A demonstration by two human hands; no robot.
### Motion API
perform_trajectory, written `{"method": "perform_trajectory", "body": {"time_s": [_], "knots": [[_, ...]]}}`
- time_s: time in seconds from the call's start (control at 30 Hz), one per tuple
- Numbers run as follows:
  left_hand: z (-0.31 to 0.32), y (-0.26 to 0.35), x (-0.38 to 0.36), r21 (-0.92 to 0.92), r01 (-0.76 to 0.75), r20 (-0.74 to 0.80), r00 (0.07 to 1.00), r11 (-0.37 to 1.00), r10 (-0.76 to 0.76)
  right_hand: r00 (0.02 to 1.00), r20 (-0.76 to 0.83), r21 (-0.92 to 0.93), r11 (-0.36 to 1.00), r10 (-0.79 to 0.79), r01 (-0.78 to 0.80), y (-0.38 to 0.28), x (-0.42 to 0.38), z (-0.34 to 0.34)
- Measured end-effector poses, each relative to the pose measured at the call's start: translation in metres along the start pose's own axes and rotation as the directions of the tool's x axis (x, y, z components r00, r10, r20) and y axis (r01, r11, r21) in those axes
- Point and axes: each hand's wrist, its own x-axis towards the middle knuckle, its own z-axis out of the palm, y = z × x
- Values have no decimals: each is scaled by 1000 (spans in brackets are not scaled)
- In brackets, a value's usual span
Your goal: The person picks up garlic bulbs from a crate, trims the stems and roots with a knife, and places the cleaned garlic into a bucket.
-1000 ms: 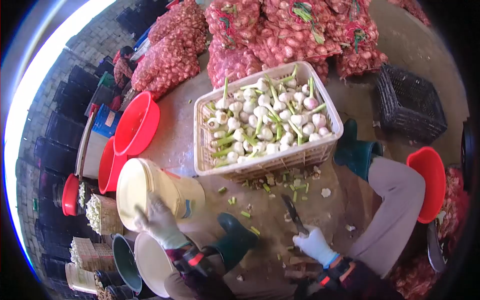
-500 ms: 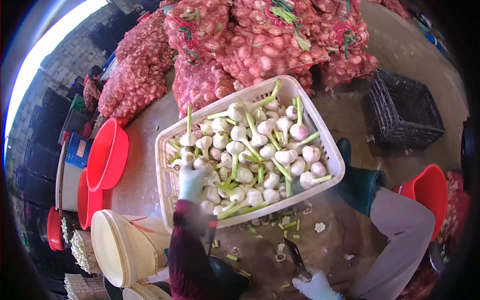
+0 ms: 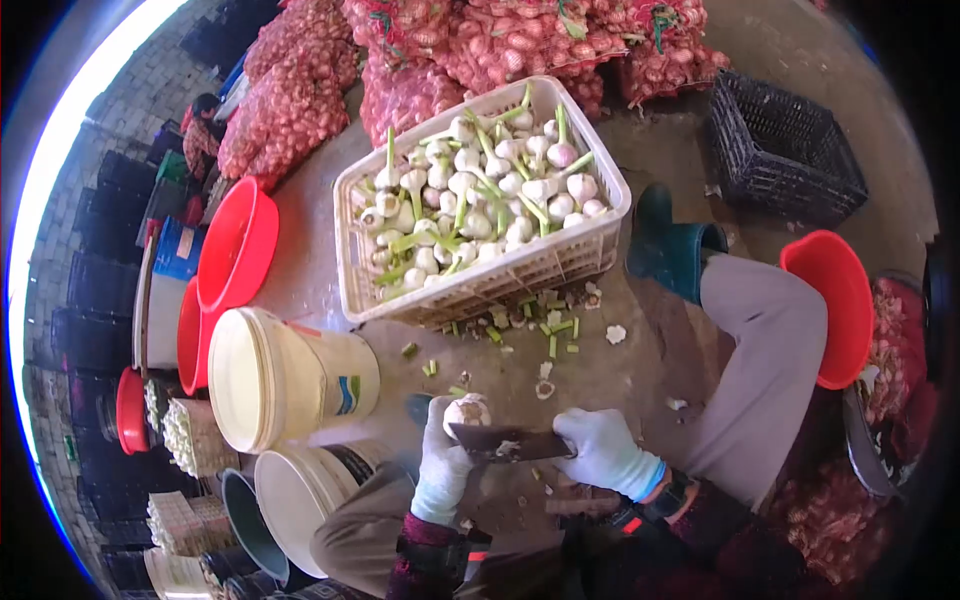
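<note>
My left hand [image 3: 441,466], in a pale glove, is closed round a garlic bulb [image 3: 468,411] at the lower middle. My right hand [image 3: 607,452], also gloved, grips a dark-bladed knife [image 3: 515,443]. The blade lies across the lower side of the bulb, in front of my left fingers. Beyond both hands stands a white plastic crate [image 3: 480,300] heaped with garlic bulbs [image 3: 463,183], many with green stems. Cut stem pieces [image 3: 553,346] lie scattered on the floor between the crate and my hands.
Net sacks of bulbs [image 3: 520,50] are piled behind the crate. A black crate [image 3: 785,150] and a red basin [image 3: 828,305] stand right. At left are a red tub [image 3: 236,245], white buckets [image 3: 320,380] and a crouching person [image 3: 203,135]. My knee and boot [image 3: 680,250] are right of centre.
My left hand has come back from the crate with a garlic bulb. My right hand has risen and the knife is now against the bulb. The view has shifted, showing more floor nearby.
</note>
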Motion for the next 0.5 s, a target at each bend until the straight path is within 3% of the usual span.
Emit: {"method": "perform_trajectory", "body": {"time_s": [0.07, 0.13, 0.17, 0.27, 0.37, 0.47, 0.5], "knots": [[9, 2, -21, -58, 42, -71, 996, 997, -46, 997, 24, -51, 996, -70, 71, -1, -7, 3], [14, 5, -32, -119, 1, -58, 998, 993, -8, 991, 68, -118, 985, -115, 122, 1, -11, 8], [15, -3, -33, -30, -93, -94, 992, 995, 90, 991, 73, -112, 987, -111, 119, 2, -13, 9], [20, -2, -32, -165, 25, -129, 991, 986, -47, 993, 71, -146, 983, -98, 107, 8, -15, 13], [32, -3, -23, -31, 26, -206, 978, 999, -32, 995, 75, -148, 986, -63, 74, 23, -12, 21], [28, -19, -13, -132, 99, -213, 969, 986, -126, 994, 101, -184, 982, -30, 48, 42, -13, 34], [29, -19, -13, -90, 105, -219, 968, 990, -122, 995, 99, -176, 984, -19, 37, 47, -11, 37]]}}
